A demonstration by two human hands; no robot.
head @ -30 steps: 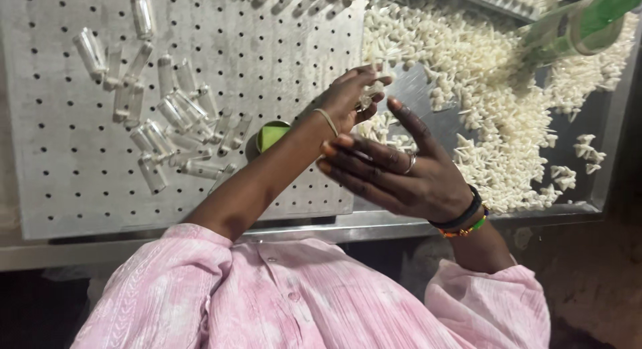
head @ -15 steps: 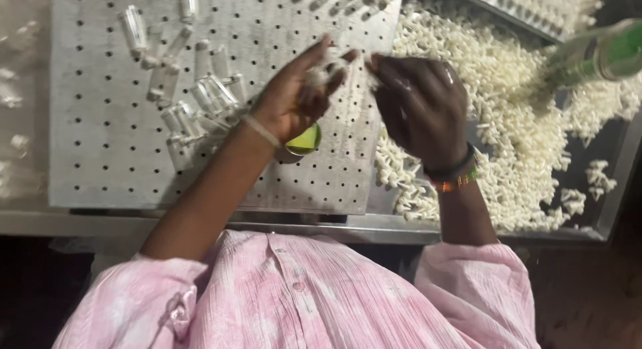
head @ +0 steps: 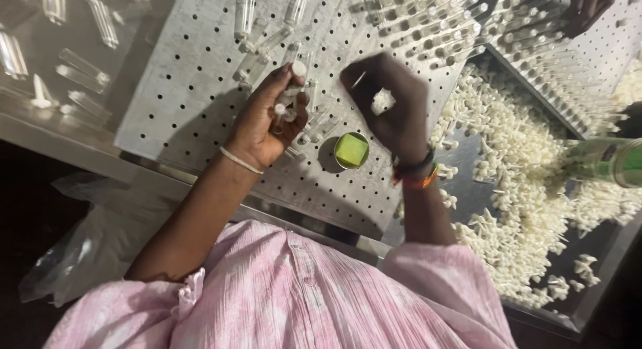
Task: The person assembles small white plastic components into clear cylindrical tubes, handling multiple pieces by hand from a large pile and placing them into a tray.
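My left hand [head: 267,121] is closed around a few small clear vials with white stoppers, held over the perforated metal plate [head: 194,81]. My right hand [head: 394,105] is beside it, fingers curled around a small bunch of white plastic stoppers [head: 381,101]. Between the two hands, slightly nearer me, a small round tin with a green pad [head: 351,150] sits on the plate. Loose clear vials [head: 257,54] lie on the plate just beyond my left hand.
A heap of white stoppers [head: 528,161] fills the tray on the right. Upright vials stand in rows on a rack [head: 468,28] at the back. A green bottle [head: 608,161] lies at the right edge. Another person's hand [head: 588,4] shows top right. More vials [head: 80,68] lie far left.
Both hands have moved left over the plate and drawn apart. The left hand has closed on vials; the right hand has curled shut on stoppers. The view has shifted.
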